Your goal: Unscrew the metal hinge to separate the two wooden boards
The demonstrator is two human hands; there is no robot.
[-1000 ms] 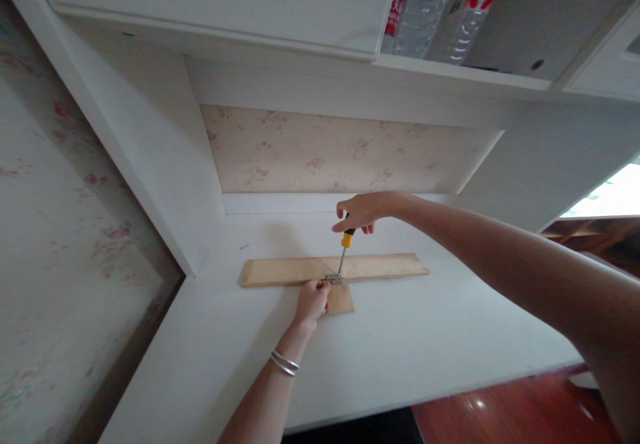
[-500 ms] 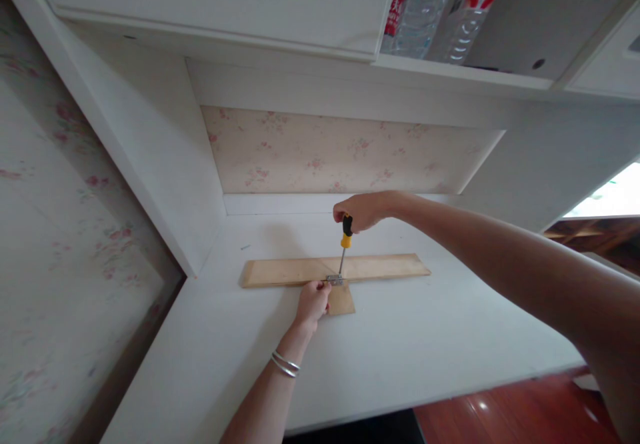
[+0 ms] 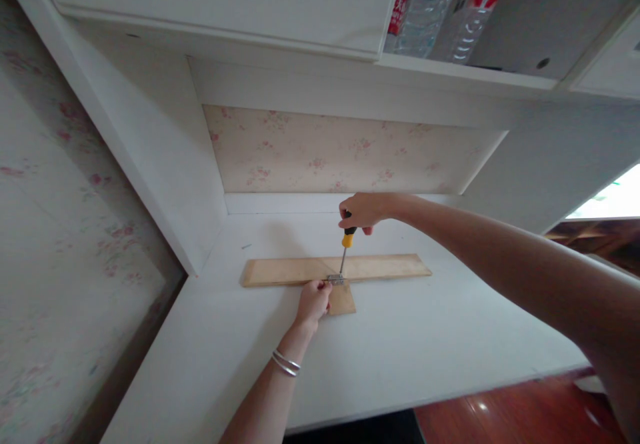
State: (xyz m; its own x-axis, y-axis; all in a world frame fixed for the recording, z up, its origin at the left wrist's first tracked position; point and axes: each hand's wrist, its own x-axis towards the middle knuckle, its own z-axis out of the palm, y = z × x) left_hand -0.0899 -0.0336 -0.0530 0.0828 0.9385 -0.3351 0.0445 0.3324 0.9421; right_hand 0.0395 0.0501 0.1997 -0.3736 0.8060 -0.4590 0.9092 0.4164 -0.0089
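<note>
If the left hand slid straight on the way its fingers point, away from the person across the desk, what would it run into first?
The left hand already rests against the small wooden piece. Just ahead lie the small metal hinge and the long wooden board. It would likely meet the hinge first, though depth is unclear.

Two hands at work: the left hand and the right hand; one screwdriver with a yellow-and-black handle; two pieces of wood, a long strip and a small block; one small metal hinge where they meet; two thin silver bangles on the left wrist; one white surface under it all; on the shelf above, two clear plastic bottles, though further ones behind cannot be made out.
</note>
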